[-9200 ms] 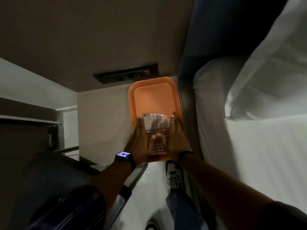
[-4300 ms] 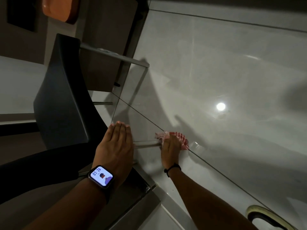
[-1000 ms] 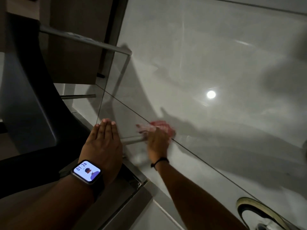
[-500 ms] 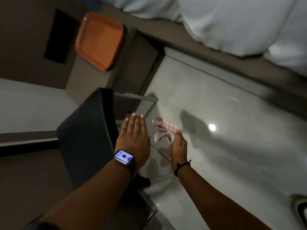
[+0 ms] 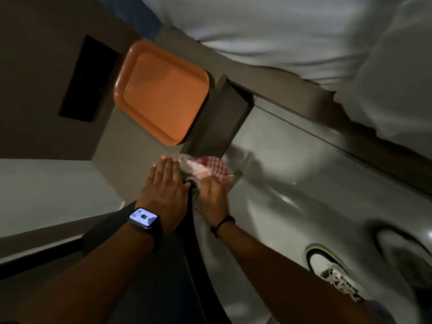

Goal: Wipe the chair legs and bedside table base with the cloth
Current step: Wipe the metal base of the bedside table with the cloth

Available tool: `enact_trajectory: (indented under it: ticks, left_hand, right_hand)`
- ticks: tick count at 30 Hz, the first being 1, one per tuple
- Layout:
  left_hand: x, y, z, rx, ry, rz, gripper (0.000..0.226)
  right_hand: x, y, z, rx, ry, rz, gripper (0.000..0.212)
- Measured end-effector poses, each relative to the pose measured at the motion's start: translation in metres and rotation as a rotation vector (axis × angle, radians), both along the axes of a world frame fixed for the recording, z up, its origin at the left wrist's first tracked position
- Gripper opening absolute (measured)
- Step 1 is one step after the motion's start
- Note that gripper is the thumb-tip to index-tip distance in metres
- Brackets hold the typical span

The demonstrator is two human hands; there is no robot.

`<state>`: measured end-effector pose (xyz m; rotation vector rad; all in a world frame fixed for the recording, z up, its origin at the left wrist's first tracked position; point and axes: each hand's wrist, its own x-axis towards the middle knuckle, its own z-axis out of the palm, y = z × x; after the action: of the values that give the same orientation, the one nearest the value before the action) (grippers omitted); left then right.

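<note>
My right hand grips a red and white checked cloth, held in the air in front of the brown bedside table, near its front side. My left hand lies flat with fingers straight and together, resting on the top edge of the dark chair. A watch sits on my left wrist. The chair legs are hidden below the chair and my arms.
An orange tray lies on the bedside table top. A bed with white sheets runs along the upper right. Glossy grey floor tiles spread on the right, with my shoe on them.
The view has swung up and away from the floor. My right hand has lifted the cloth off the chair leg and carried it toward the bedside table. My left hand stays on the chair.
</note>
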<state>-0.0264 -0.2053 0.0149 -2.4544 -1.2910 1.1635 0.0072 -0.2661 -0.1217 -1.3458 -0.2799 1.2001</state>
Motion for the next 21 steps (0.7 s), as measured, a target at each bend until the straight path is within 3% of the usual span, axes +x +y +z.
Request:
enact_trajectory:
  ticks: [4,10,15,17,21]
  left_hand:
    - [-0.016,0.011,-0.041,-0.050,-0.070,-0.011,0.061]
    - [-0.027,0.014,-0.055,-0.002,-0.200,-0.009,0.060]
    - [-0.026,0.013,-0.058,0.000,-0.183,0.053,0.063]
    - [-0.026,0.013,-0.058,-0.009,-0.170,0.062,0.064]
    - [-0.021,0.013,-0.054,-0.025,-0.128,0.080,0.067]
  right_hand:
    - [-0.040,0.023,-0.048,0.097,-0.198,0.055,0.046]
    - [-0.055,0.035,-0.161,0.012,-0.366,0.272,0.059]
    - [-0.060,0.041,-0.255,-0.152,-0.468,0.420,0.029]
    - [-0.061,0.041,-0.245,-0.127,-0.479,0.435,0.031]
    - [-0.027,0.027,-0.132,0.109,-0.527,0.309,0.047]
